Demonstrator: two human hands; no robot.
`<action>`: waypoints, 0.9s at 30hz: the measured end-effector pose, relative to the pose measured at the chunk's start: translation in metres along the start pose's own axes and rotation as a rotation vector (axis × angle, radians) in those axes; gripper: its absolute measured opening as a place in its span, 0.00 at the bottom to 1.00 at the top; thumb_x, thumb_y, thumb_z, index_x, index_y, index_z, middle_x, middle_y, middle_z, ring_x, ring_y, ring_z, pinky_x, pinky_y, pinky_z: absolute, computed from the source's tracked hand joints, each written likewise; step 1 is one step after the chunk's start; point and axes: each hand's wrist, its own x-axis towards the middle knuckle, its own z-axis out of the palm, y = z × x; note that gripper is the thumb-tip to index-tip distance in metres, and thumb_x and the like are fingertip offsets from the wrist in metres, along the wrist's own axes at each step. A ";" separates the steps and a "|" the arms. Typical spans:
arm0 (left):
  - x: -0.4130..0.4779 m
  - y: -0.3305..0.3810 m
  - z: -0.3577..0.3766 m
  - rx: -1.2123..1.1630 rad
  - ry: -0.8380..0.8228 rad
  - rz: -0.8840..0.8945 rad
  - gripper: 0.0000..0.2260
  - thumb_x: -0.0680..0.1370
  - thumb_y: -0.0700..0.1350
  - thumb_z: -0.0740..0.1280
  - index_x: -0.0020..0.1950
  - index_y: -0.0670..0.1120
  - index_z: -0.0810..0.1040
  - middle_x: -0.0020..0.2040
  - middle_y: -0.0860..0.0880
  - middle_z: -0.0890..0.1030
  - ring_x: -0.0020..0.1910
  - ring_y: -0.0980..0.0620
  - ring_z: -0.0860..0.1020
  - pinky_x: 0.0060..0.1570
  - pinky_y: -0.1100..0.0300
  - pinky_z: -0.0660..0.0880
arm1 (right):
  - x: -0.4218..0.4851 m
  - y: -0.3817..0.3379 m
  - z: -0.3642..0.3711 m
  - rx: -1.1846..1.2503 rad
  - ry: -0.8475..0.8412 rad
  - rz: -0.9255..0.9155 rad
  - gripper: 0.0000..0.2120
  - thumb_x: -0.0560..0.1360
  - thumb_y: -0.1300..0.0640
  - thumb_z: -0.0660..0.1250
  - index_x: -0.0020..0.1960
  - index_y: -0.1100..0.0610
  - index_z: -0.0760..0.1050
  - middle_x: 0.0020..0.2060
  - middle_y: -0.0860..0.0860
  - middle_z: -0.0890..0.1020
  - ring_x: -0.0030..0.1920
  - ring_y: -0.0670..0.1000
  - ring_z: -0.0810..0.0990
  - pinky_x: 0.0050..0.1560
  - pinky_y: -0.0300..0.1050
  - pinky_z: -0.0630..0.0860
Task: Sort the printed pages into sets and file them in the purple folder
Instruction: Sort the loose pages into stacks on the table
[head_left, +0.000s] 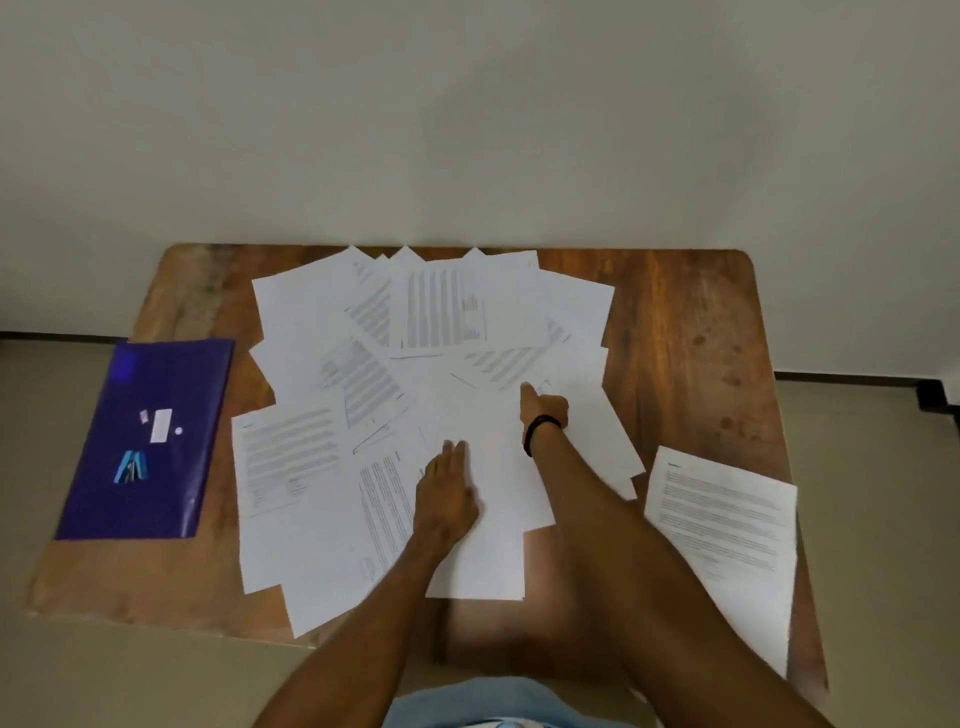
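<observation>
Fingers (453, 449): left hand (447, 488) flat on printed pages (311, 452), right hand (545, 408) forefinger pressing, nothing gripped; purple folder (150, 441) well left on counter (691, 322), nearer left hand

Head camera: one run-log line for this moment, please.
left hand: flat on printed pages | right hand: forefinger on them | purple folder: beside spread, left
</observation>
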 end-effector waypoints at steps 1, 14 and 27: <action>0.005 -0.008 -0.003 0.017 -0.023 -0.008 0.34 0.80 0.47 0.64 0.82 0.46 0.51 0.81 0.43 0.53 0.78 0.42 0.58 0.75 0.48 0.61 | 0.000 -0.006 0.010 -0.006 0.016 -0.003 0.16 0.77 0.50 0.71 0.50 0.64 0.76 0.44 0.58 0.82 0.52 0.60 0.82 0.45 0.47 0.77; 0.054 -0.055 -0.034 -0.211 -0.195 0.023 0.24 0.82 0.47 0.63 0.78 0.48 0.63 0.74 0.46 0.65 0.71 0.46 0.65 0.69 0.50 0.68 | -0.012 0.008 0.028 -0.012 0.378 -0.101 0.21 0.73 0.72 0.65 0.66 0.66 0.74 0.59 0.60 0.81 0.56 0.62 0.80 0.50 0.47 0.75; 0.094 0.003 -0.110 -0.389 0.222 -0.003 0.21 0.82 0.47 0.64 0.74 0.48 0.68 0.66 0.44 0.72 0.64 0.45 0.74 0.60 0.49 0.76 | -0.082 -0.022 -0.062 -0.114 1.134 -0.974 0.09 0.77 0.67 0.62 0.53 0.62 0.81 0.47 0.61 0.79 0.45 0.60 0.79 0.43 0.48 0.76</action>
